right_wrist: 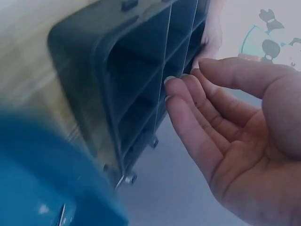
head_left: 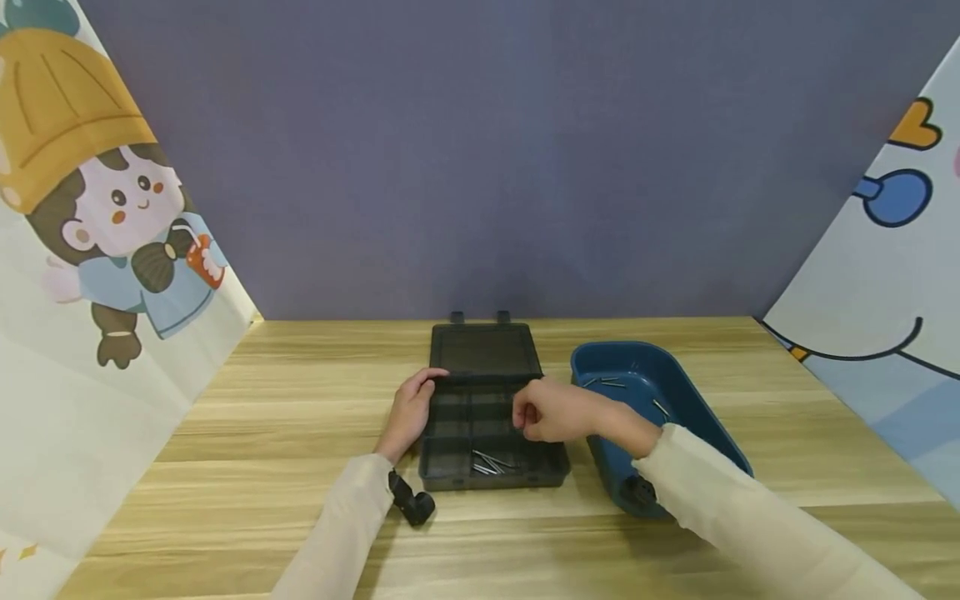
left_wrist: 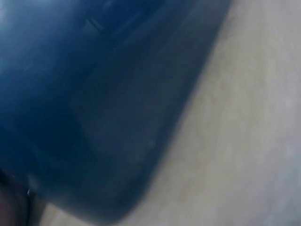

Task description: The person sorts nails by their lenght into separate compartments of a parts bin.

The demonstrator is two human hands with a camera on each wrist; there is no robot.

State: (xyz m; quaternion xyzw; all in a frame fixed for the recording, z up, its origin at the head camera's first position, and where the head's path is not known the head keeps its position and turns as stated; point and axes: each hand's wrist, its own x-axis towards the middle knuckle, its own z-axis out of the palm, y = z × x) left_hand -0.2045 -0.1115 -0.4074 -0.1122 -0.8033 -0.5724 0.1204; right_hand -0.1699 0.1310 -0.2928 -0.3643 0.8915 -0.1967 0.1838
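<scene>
A smoky dark organizer box [head_left: 450, 412] lies on the table with its lid [head_left: 483, 346] folded back. Several thin, nail-like metal pieces [head_left: 491, 462] rest in a front compartment. My left hand [head_left: 408, 412] holds the box at its back left edge, thumb by the rim. Over the right-hand compartments hovers my right hand [head_left: 558, 408]; the right wrist view shows its fingers [right_wrist: 193, 125] bent, with the thumb near the fingertips. No piece shows between them, but the far side is hidden. The left wrist view is blurred, mostly a dark blue surface [left_wrist: 108, 108].
Right of the box stands a deep blue plastic tub [head_left: 693, 421] with several more thin metal pieces [head_left: 611, 383] inside; the right forearm crosses above it. A grey-blue partition [head_left: 487, 167] borders the wooden table [head_left: 300, 433] at the back, with printed panels either side.
</scene>
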